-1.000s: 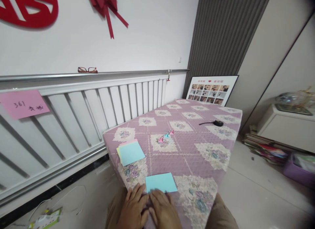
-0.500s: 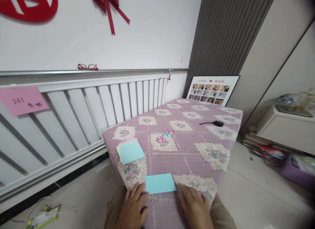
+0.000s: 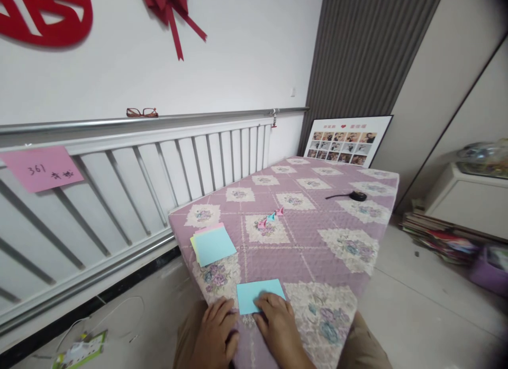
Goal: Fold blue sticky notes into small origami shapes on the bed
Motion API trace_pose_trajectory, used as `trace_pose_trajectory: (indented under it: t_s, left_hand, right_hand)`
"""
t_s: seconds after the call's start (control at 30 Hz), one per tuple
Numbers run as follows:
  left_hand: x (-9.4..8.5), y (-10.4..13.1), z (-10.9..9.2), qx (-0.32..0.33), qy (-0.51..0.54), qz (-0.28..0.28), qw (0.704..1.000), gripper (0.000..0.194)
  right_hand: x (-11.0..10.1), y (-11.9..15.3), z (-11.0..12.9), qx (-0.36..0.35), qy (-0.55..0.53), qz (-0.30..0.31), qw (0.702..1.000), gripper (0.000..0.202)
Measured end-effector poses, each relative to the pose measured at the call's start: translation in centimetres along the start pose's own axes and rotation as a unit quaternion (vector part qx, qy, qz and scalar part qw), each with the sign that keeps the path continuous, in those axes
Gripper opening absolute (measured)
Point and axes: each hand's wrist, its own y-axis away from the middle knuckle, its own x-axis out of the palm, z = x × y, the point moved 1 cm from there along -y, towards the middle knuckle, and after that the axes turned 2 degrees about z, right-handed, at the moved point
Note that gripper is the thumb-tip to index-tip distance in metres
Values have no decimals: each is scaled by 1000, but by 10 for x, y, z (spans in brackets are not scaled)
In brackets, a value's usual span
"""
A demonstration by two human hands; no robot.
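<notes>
"Well, both bare hands are down at the near end of the table, and between their fingers and the far side lies the blue sheet (image 3: 248, 295), flat on the purple floral cloth (image 3: 293, 260)!"

"And which hand has it?"

"The right hand (image 3: 280, 324) is on it, fingers curled and bunched over the right-hand part of the paper, thumb by the near edge. Whether that's a pinch or only a press, I cannot tell from here."

"How about the left hand (image 3: 216, 332)?"

"Loose, holding nothing! Palm down on the cloth, fingers spread a little, right by the sheet's near left corner. Contact with that corner? Too close to call."

"Take us round the table, then."

"Beyond and to the left, a stack of sheets (image 3: 216, 245), blue on top, pink and yellow edges peeping out. Farther up the middle, three small clips (image 3: 270, 217) in a slanting row: pink, blue, pink. Over on the far right, a round black object (image 3: 357, 196) trailing a thin dark tail."

"Anything along the wall?"

"A pink note (image 3: 43, 169) on the white radiator (image 3: 214, 160), handwritten 361, and brown-framed glasses (image 3: 142, 113) up on the pipe!"
</notes>
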Motion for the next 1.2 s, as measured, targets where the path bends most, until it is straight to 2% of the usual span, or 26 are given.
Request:
trace_pose_trajectory:
  t_s: [0.1,0.17,0.3,0.43,0.77,1.2]
  left_hand:
    - [2,-7,0,-32,-4,-48,998,34]
    - [3,-16,-2,-30,-16,-55,998,35]
    - [5,-35,-6,41,-80,-5,996,23]
    - [8,-46,-8,71,-125,35,989,15]
    - [14,-47,-8,92,-164,46,981,15]
    - [17,-50,-1,108,-171,1,979,9]
  right_hand:
    - [-1,1,1,1,-6,-3,1000,23]
    - [-1,1,2,0,-5,-4,1000,24]
    - [-2,1,3,0,-5,-2,1000,25]
    - [-2,2,2,-1,-11,-8,1000,23]
    - [-4,3,3,3,-32,-22,999,20]
    - [-1,5,-1,2,-43,-37,998,19]
